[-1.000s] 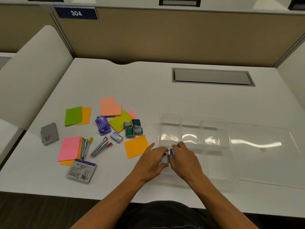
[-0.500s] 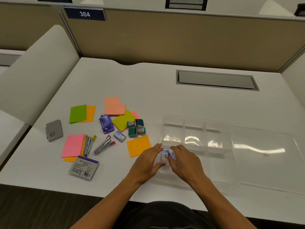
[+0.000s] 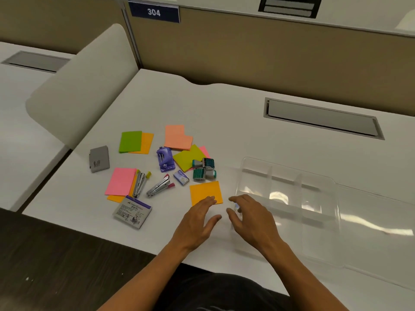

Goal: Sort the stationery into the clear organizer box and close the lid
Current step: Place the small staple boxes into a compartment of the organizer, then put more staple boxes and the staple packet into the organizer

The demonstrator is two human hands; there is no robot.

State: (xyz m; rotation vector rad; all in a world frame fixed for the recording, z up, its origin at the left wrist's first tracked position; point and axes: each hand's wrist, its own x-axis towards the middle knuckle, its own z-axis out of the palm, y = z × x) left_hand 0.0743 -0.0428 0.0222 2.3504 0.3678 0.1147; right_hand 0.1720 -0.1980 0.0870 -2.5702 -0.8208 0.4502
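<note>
A: The small staple box pinched by both hands a second ago has been let go. A bluish bit can be made out in the near-left compartment of the organizer [image 3: 289, 182], so one item seems sorted.

B: Agreed. The left hand [image 3: 197, 221] is spread flat, empty, left of the organizer; the right hand [image 3: 251, 218] is relaxed over its near-left corner. Staplers [image 3: 158, 187] and notes [image 3: 205, 192] are left on the table [image 3: 224, 113], lid lying open.

Bare desk [image 3: 224, 122] lies open behind the organizer box [image 3: 289, 176], while scattered stationery crowds its left, nearest an orange note [image 3: 205, 190].
</note>
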